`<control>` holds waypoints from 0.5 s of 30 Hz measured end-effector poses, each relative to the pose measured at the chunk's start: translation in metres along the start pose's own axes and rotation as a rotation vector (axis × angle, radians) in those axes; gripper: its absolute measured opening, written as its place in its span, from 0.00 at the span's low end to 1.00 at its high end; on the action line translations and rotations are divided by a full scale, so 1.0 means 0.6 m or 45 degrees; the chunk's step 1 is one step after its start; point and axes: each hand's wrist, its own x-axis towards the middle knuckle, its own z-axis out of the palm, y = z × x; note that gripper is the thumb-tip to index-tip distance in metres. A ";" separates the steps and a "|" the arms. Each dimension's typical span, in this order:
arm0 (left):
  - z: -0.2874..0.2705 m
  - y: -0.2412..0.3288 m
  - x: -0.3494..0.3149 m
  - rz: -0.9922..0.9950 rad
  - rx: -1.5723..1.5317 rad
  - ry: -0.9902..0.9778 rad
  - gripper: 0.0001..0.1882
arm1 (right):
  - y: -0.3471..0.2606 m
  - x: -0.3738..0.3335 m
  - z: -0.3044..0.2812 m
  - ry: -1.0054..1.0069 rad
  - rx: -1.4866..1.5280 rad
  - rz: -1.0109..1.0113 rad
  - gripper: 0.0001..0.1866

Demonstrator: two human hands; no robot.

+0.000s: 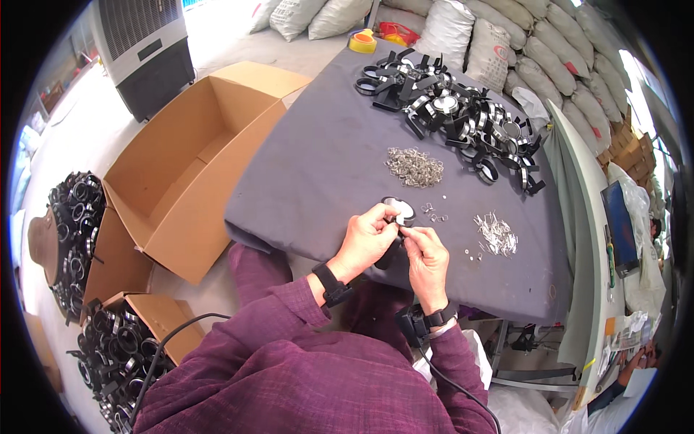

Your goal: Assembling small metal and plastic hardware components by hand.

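At the table's near edge my two hands are closed together on a round piece [407, 210] with a white face, a dark rim and a black strap-like part hanging below. My left hand [367, 239] pinches its near left side with thumb and fingers. From the right, my right hand [428, 262] pinches at its lower edge, with fingertips close to those of the left. Whatever small part lies between the fingertips is hidden. Just right of the piece lie a few loose metal clips [432, 212]. Beyond it is a heap of small metal clips [414, 167].
A pile of thin metal pins [497, 234] lies to the right. Many black-strapped round pieces [463, 119] cover the table's far side, near yellow tape [362, 42]. An open cardboard box [163, 181] stands left; more round pieces [119, 362] fill a lower box. Sacks [488, 54] line the back.
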 end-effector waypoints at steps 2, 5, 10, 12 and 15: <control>-0.003 -0.001 0.001 0.007 0.015 -0.002 0.10 | 0.001 -0.004 0.009 0.020 0.013 -0.006 0.10; -0.008 -0.005 0.001 -0.003 0.045 -0.015 0.10 | -0.002 -0.015 0.021 0.099 0.054 0.056 0.11; -0.009 -0.003 0.001 -0.025 0.054 -0.026 0.10 | -0.001 -0.022 0.031 0.188 0.091 0.066 0.12; -0.005 -0.004 0.003 -0.035 0.021 -0.041 0.10 | 0.000 -0.020 0.026 0.178 0.028 0.050 0.12; 0.002 -0.004 0.002 -0.069 -0.108 -0.018 0.10 | -0.001 -0.019 0.025 0.168 -0.040 -0.026 0.13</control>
